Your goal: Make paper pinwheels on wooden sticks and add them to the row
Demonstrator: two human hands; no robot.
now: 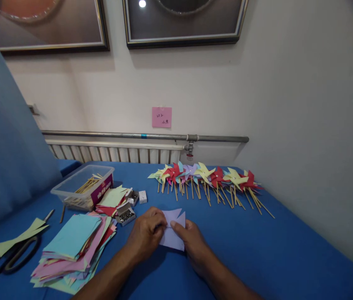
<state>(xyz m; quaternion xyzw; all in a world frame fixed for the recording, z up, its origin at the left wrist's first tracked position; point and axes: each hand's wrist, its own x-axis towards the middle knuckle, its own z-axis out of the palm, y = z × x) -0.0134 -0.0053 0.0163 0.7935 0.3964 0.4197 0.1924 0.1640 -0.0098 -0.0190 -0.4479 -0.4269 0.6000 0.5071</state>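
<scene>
A pale lilac paper square [172, 233] lies on the blue table [258, 254] in front of me, with its corners folded up toward the middle. My left hand [147, 235] pinches the folded flaps at the paper's left side. My right hand [192, 243] presses a fingertip onto the paper's centre from the right. Both hands rest on the table and cover part of the sheet.
A row of finished paper pinwheels on sticks [208, 179] lies at the back. A stack of coloured paper [73, 250] sits to the left, with black scissors [10, 258], a clear tub of sticks [84, 187] and small open boxes of pins [125, 214].
</scene>
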